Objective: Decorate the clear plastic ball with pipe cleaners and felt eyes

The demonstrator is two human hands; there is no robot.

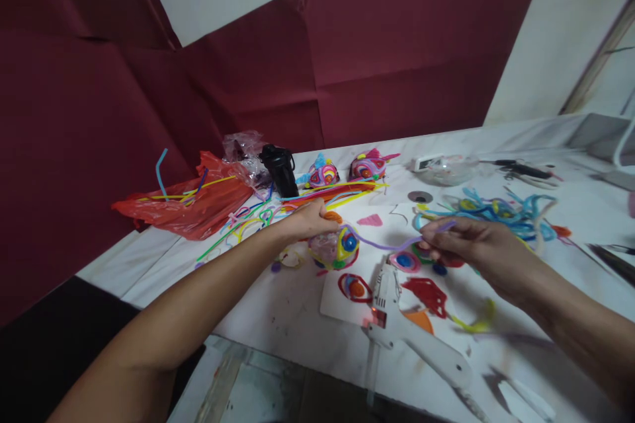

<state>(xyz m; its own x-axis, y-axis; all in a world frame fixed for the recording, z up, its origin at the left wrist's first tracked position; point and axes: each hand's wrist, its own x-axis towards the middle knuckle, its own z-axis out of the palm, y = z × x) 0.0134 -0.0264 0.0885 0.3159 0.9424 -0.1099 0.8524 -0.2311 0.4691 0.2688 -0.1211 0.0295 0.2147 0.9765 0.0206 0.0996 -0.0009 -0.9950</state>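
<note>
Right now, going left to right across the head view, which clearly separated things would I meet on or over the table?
Red plastic bag → black bottle → colourful decorated piece → right hand, which pinches a purple strip.

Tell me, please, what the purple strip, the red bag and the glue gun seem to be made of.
Purple strip: probably fuzzy chenille, matt, by its soft-looking edge; any wire core is hidden.
Red bag: thin plastic film, slightly glossy; it is crumpled, and light catches its creases.
Glue gun: its white body looks like hard, smooth plastic, with slots near the nozzle.
</note>
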